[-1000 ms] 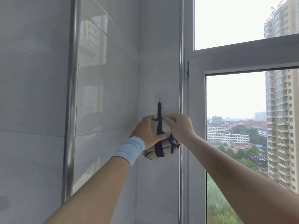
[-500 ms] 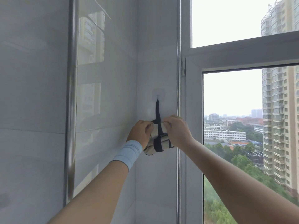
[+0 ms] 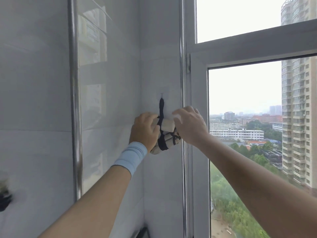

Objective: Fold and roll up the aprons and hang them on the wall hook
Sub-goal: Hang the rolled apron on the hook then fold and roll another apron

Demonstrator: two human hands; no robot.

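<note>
A cream apron rolled into a bundle and tied round with dark straps hangs against the white tiled wall. Its dark loop runs straight up to a small clear wall hook. My left hand, with a pale blue wristband, cups the bundle's left side, fingers curled on it. My right hand is at the bundle's right side with fingers spread and lifted, its palm close to the roll; contact there is hard to tell.
A chrome vertical pipe runs down the left wall. A second chrome pipe stands beside the white window frame right of the hook. A blurred dark object sits at the far left edge.
My right hand has opened and lifted off the bundle's top, fingers spreading. The left hand stays on the bundle's left side. The loop stays on the hook.
</note>
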